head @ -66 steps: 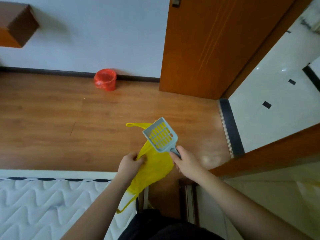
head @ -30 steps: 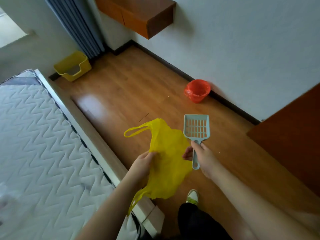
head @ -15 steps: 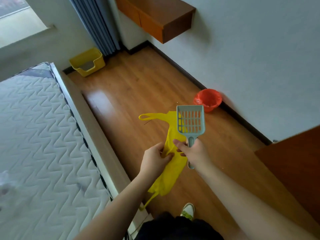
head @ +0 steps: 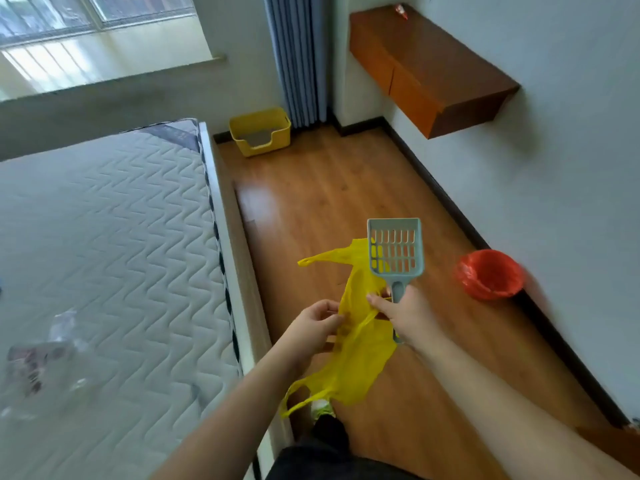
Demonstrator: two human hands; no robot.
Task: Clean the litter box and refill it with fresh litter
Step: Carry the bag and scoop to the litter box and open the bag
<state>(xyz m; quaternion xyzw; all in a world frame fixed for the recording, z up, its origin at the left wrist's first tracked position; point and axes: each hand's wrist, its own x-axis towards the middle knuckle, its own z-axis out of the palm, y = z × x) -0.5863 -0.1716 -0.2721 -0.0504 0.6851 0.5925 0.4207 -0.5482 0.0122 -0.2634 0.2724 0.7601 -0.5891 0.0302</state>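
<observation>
A yellow litter box (head: pixel 260 131) with grey litter inside stands on the wooden floor at the far end of the room, beside the curtain. My left hand (head: pixel 313 323) pinches a yellow plastic bag (head: pixel 360 355) that hangs in front of me. My right hand (head: pixel 410 318) grips the handle of a grey-blue slotted litter scoop (head: pixel 394 249), held upright, and its fingers also pinch the bag. Both hands are well short of the litter box.
A bed with a quilted white mattress (head: pixel 104 254) fills the left side. A small red-lined bin (head: pixel 490 273) stands against the right wall. A wooden wall cabinet (head: pixel 426 69) juts out at upper right. The strip of wooden floor (head: pixel 329 188) runs between bed and wall.
The view has swung from the doorway round to the room's far end, bringing the litter box into sight ahead. Both hands kept hold of the bag and scoop and drew closer together.
</observation>
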